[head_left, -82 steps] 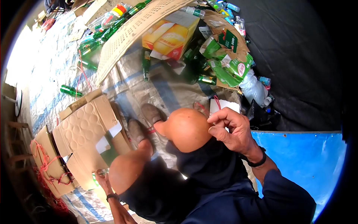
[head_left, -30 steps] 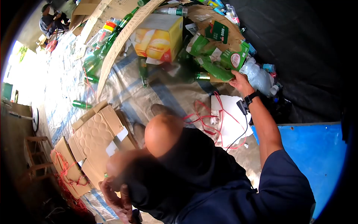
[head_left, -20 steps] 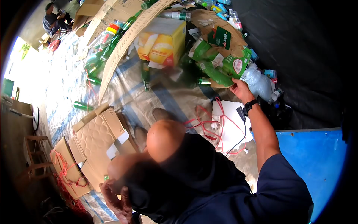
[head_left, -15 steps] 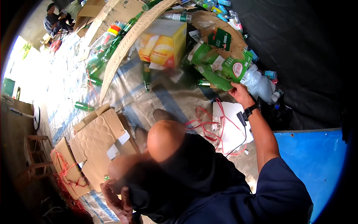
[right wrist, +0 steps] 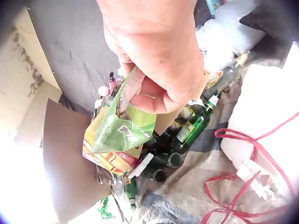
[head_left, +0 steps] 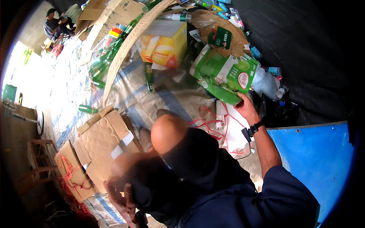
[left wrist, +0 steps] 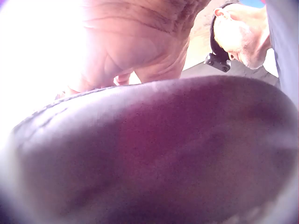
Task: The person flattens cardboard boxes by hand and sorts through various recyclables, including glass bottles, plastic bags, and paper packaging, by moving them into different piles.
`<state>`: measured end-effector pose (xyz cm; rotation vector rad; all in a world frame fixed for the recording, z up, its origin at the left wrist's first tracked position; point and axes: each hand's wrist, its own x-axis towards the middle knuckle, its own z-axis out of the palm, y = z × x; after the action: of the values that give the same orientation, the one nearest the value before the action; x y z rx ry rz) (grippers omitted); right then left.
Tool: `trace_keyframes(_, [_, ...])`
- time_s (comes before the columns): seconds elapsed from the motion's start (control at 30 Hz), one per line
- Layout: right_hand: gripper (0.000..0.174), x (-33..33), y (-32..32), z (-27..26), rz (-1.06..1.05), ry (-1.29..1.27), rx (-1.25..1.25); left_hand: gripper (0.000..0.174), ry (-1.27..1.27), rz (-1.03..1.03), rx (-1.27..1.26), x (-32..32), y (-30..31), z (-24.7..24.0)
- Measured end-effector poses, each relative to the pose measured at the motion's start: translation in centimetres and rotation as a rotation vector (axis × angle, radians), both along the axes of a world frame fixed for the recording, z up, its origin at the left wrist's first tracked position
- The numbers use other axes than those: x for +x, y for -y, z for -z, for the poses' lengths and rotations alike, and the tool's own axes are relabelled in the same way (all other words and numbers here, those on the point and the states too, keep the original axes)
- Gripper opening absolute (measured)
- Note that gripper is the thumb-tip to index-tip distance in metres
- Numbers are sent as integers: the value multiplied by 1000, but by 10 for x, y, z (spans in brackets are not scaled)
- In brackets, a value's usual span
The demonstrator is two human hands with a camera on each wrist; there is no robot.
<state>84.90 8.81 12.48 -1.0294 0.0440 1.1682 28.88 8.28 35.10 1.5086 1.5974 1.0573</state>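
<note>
Head view: right hand (head_left: 246,108) grips green carton (head_left: 224,74) above a sorting heap

A seated person in dark blue clothing holds a flattened green carton by its lower edge, the right hand's thumb and curled fingers pinching the cardboard. The right wrist view shows the same pinch from behind the knuckles, with the carton's crumpled green flap hanging below the hand. The carton sits in front of the person and to their right, over a pile of torn green and brown cardboard, and just beside a bag of clear plastic bottles (head_left: 262,81).

The left hand (head_left: 119,197) is low beside the person's left knee, close to a brown cardboard box (head_left: 100,136) with round impressions. Whether its fingers grip anything cannot be told: the left wrist view is filled by dark cloth and glare.

Below the right forearm, a white foam sheet (head_left: 232,127) lies on the woven floor covering (head_left: 68,76) with red string (head_left: 207,123) looped across it. A yellow carton (head_left: 163,40) stands further out, with green glass bottles (head_left: 148,76) lying near it. A blue panel (head_left: 311,152) lies at the person's right. Another person (head_left: 53,24) sits well apart at the far edge.
</note>
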Motion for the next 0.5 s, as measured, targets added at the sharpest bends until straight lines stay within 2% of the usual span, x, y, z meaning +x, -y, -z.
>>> trace_keyframes(0.13, [21, -12, 10, -19, 2, -6, -60, 43, 87, -25, -40, 19, 1, -15])
trace_keyframes(0.5, [25, -68, 37, -97, 18, -66, -5, 38, 104, 3, -107, 12, 1, -16])
